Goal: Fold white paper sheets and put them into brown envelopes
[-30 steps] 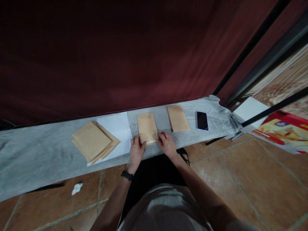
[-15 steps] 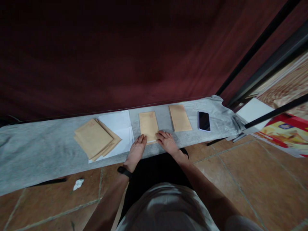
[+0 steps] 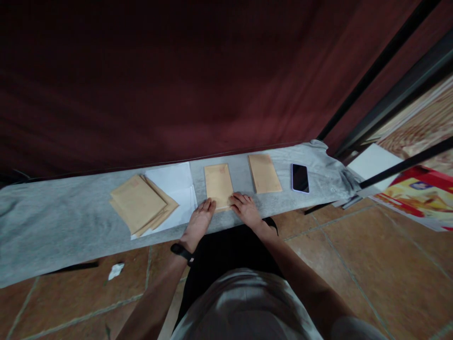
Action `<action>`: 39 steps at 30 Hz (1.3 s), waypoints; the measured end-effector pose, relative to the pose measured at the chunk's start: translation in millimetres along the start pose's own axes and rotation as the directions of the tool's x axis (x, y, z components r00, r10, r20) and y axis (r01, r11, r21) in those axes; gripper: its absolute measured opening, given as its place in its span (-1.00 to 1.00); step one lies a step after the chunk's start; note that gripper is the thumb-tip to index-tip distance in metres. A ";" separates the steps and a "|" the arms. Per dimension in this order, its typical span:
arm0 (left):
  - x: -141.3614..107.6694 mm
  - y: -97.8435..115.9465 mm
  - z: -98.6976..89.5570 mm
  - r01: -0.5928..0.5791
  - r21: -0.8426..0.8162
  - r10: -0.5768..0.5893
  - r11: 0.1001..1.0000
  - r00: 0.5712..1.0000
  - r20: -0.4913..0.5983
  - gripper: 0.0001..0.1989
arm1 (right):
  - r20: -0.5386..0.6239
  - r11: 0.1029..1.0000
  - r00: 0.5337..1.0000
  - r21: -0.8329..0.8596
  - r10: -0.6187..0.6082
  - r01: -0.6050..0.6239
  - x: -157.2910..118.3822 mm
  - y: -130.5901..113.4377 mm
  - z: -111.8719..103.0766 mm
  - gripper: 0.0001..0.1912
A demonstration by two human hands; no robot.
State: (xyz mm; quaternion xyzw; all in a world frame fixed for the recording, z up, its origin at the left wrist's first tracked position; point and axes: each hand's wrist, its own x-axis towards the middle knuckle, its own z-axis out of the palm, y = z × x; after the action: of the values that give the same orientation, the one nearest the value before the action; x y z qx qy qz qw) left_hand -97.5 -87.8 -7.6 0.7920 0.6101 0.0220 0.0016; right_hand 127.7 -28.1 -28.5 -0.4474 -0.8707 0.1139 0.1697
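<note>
A brown paper envelope (image 3: pixel 218 184) lies upright in front of me on the grey cloth, small reddish print near its far right corner. My left hand (image 3: pixel 201 216) has its fingers together on the near left corner. On the near right corner, the curled fingers of my right hand (image 3: pixel 245 208) grip the edge; both thumbs are mostly hidden. To the left, a fanned pile of brown envelopes (image 3: pixel 139 203) rests partly over white paper sheets (image 3: pixel 177 182). Right of the middle envelope sits a neat stack of similar envelopes (image 3: pixel 265 174).
A phone (image 3: pixel 300 178) with a dark screen lies at the right of the narrow cloth-covered table (image 3: pixel 63 212). Behind hangs a dark red curtain (image 3: pixel 198 94). Black metal bars (image 3: pixel 382 71) and a red-and-yellow box (image 3: pixel 421 196) are at the right. Scrap paper (image 3: pixel 116 271) is on the tiled floor.
The white strip that showed at the middle envelope's near edge is no longer visible; that edge now looks brown. Both hands stay at the corners, almost unmoved.
</note>
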 end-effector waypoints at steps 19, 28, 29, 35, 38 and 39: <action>162.3 -40.0 16.4 -0.009 -0.157 -0.015 0.988 0.988 -0.154 -0.42 | -0.073 0.998 0.997 0.059 0.012 -0.008 -1.2 -2.8 7.5 -0.62; 180.4 -52.3 40.4 -0.100 -0.100 0.095 0.990 0.994 -0.048 -0.40 | -0.097 0.994 0.995 0.105 0.015 -0.005 0.0 -3.7 9.5 -0.62; 178.0 -51.4 41.1 -0.111 -0.101 0.107 0.989 0.993 -0.040 -0.40 | -0.099 0.994 0.995 0.109 0.014 -0.003 0.1 -3.8 9.0 -0.62; 153.6 -37.4 42.5 -0.144 -0.105 0.142 0.984 0.990 -0.024 -0.39 | -0.109 0.995 0.994 0.101 0.008 0.004 0.1 -4.4 8.5 -0.64; 131.2 -25.5 41.9 -0.173 -0.111 0.169 0.979 0.985 -0.042 -0.40 | -0.106 0.997 0.994 0.079 0.009 -0.001 0.1 -4.1 10.3 -0.64; 122.2 -21.3 41.4 -0.187 -0.115 0.182 0.976 0.982 -0.053 -0.40 | -0.103 0.998 0.995 0.070 0.014 -0.006 0.2 -4.0 10.8 -0.63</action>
State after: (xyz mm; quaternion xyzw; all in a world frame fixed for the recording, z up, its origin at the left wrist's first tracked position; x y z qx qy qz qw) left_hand -85.4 36.8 -45.5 0.8430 0.5315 0.0750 0.0342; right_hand 120.3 -30.7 -36.9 -0.4508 -0.8540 0.1217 0.2293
